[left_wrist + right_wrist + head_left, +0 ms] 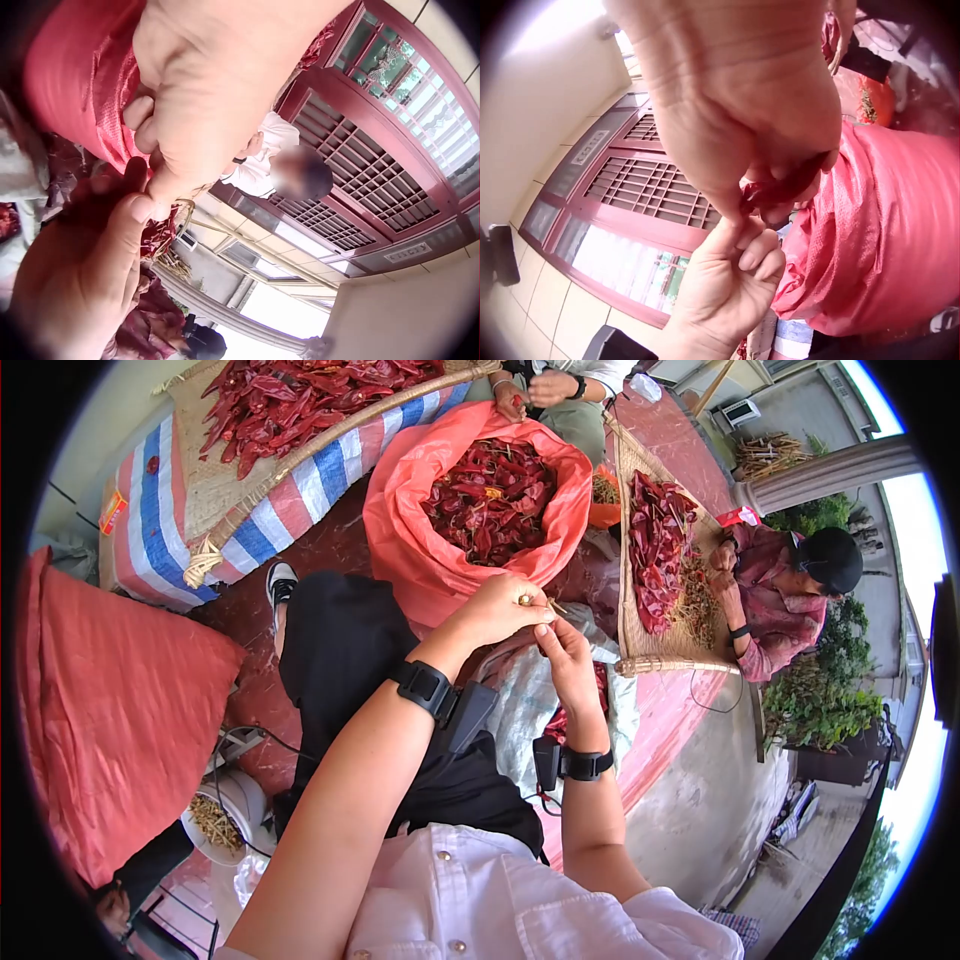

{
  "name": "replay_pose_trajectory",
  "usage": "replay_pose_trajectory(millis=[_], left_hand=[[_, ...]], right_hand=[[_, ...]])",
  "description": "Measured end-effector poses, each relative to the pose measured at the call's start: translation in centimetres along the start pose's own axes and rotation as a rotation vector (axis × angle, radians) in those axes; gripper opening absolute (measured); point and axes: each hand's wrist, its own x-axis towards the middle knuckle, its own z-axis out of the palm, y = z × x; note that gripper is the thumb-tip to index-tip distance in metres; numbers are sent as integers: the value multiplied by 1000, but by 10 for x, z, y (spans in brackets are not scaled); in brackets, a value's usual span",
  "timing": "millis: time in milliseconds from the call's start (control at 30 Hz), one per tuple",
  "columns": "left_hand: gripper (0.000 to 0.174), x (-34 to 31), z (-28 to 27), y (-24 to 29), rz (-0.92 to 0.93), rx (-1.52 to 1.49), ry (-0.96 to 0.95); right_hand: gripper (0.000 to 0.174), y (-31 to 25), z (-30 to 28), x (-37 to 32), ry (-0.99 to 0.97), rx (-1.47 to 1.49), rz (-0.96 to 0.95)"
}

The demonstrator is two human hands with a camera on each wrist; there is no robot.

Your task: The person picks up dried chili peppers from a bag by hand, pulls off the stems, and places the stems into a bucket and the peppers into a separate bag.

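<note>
A dark red chili pepper (pixel 799 184) lies in the curled fingers of my right hand (pixel 572 665), mostly covered by them in the head view. Thumb and forefinger of my left hand (pixel 500 612) pinch its stem end, where a thin pale stalk (pixel 556 608) shows. The fingertips of both hands meet. In the right wrist view my left hand (pixel 724 289) is below, its other fingers curled; my right hand (pixel 742 112) is above. The left wrist view has my left hand (pixel 210 82) above and my right hand (pixel 82 274) below.
A pink sack (pixel 395 540) of red chilies stands just beyond my hands. A pale sack (pixel 515 700) lies below them. Chilies cover woven trays at the upper left and right (pixel 625 590). One person sits behind the sack, another at the right tray. A stem bucket (pixel 250 795) is lower left.
</note>
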Motion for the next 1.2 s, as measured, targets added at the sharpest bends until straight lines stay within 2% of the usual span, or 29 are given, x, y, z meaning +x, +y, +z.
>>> replay_pose_trajectory(millis=[67, 133, 267, 367, 433, 467, 500, 567, 633, 700, 733, 767, 833, 867, 900, 967, 1033, 1100, 1200], left_hand=[[14, -1, 2, 3, -1, 10, -28], [15, -2, 6, 3, 2, -17, 17], [16, 0, 11, -1, 22, -83, 25], [13, -1, 15, 5, 101, -22, 130], [10, -3, 16, 16, 335, 318, 282], [9, -7, 16, 21, 341, 505, 284], [9, -9, 17, 22, 340, 504, 283], [12, -11, 19, 22, 496, 721, 312], [14, -13, 21, 25, 557, 743, 322], [14, -9, 25, 20, 382, 573, 415], [14, -5, 25, 9, 257, 351, 421], [14, -3, 23, -4, 52, 131, 349], [12, -3, 6, -2, -341, -726, 234], [10, -4, -5, -4, -427, -956, 132], [9, -3, -12, -5, -458, -1000, 51], [10, -1, -10, -6, -438, -1112, 111], [15, -3, -10, -8, -413, -1114, 151], [15, 0, -7, -6, -505, -1002, 257], [7, 0, 0, -2, -525, -816, 199]], right_hand=[[30, 1, 1, -3, -6, -53, 4], [23, 4, 2, -5, 64, -245, -201], [16, -2, 2, -5, 138, -461, -262], [16, -5, 8, -2, 218, -629, -251], [18, -3, 17, 0, 314, -538, -170], [18, -4, 20, 1, 336, -572, -191], [18, -1, 20, 2, 336, -572, -189], [18, 12, 20, 6, 376, -527, -213], [20, 17, 19, 7, 386, -434, -149], [20, 17, 15, 6, 315, -334, -30], [20, 15, 18, 3, 291, -233, -124], [18, 24, 15, 3, 239, -231, -116], [17, 24, 18, -4, 286, -435, -285], [17, 23, 20, -9, 279, -433, -279], [16, 22, 20, -14, 258, -411, -244], [14, 29, 12, -21, 247, -390, -196], [12, 43, -2, -30, 278, -492, -233], [11, 53, -18, -42, 294, -556, -197], [13, 54, -32, -57, 311, -684, -237]])
